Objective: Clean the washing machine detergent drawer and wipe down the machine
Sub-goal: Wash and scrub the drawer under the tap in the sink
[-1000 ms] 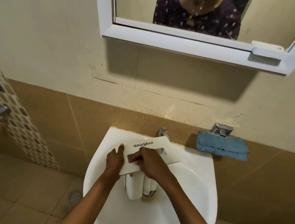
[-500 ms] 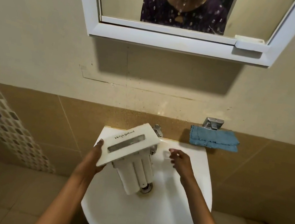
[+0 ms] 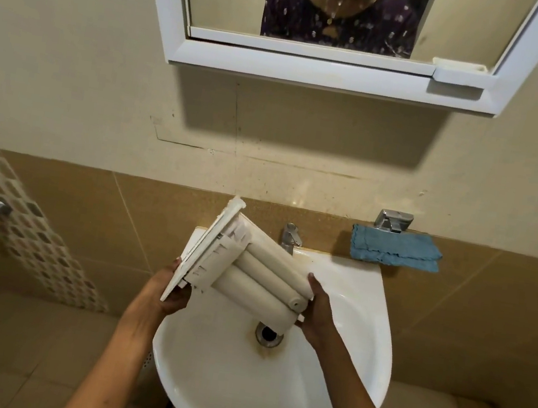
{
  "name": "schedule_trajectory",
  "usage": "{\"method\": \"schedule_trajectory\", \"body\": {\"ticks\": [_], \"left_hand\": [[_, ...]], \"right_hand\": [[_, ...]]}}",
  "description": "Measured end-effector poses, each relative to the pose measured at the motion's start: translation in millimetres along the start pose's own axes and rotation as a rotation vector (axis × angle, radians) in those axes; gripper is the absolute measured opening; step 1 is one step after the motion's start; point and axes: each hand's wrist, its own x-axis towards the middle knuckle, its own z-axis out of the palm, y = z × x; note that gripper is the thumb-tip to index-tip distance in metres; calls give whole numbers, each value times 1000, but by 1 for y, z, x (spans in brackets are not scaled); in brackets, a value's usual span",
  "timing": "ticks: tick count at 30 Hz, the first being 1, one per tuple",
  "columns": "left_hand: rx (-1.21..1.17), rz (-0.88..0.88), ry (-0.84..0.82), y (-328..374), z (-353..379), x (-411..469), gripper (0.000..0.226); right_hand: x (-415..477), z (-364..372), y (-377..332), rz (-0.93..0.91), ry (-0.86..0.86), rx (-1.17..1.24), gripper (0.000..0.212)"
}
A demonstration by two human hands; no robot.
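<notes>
Matt off-white plastic drawer, glossy white ceramic sink, shiny metal tap, soft blue cloth

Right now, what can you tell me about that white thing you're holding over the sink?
It is the detergent drawer, off-white plastic that looks a bit yellowed. One end is a flat front panel; behind it run small ribs and three rounded humps. It is held tilted, underside toward the camera, above the sink. The left hand grips the panel's lower edge and the right hand holds the other end.

Bathroom, probably domestic — washbasin, mirror, tiles
</notes>
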Motion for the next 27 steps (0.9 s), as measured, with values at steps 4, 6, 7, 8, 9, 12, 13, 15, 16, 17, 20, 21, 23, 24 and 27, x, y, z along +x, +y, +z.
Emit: {"method": "schedule_trajectory", "body": {"ticks": [4,6,7,8,9,12,13,15,16,17,20,21,23,24,27], "left_hand": [[253,-2,-80,-14,-16,13,39],[302,-76,-114,-18,-16,17,40],[297,-121,-144,-19,-15,17,42],[286,-140,-172,-20,-13,16,44],[283,-142,-218,-21,-12,15,44],[306,-12,-154,-16,-15,14,28],[269,62,-85,-12,-16,16,23],[245,260,116,-3,-15,20,25],[279,363,225,1,-11,20,29],[322,480,310,4,-8,20,33],[588,855,254,4,13,0,35],[679,922,116,2,20,-6,39],[907,925,-174,-5,31,-11,60],[1022,891,-291,-10,35,-11,71],[1114,764,-477,-29,42,-10,95]], "right_hand": [[-20,14,-37,-288,75,-127,91],[-39,26,-58,-494,86,-155,46],[-46,31,-67,-575,80,-187,34],[-56,38,-74,-653,82,-240,26],[-64,44,-80,-722,87,-292,18],[-83,58,-88,-863,152,-510,16],[-86,60,-88,-897,192,-611,19],[-93,66,-87,-964,279,-814,26],[-92,69,-84,-981,312,-895,30],[-90,73,-78,-987,332,-967,34],[-85,84,-60,-946,353,-1175,41],[-82,86,-54,-925,341,-1217,43],[-79,89,-43,-905,298,-1268,47],[-77,89,-39,-902,275,-1295,49],[-71,92,-27,-904,212,-1422,51]]}}
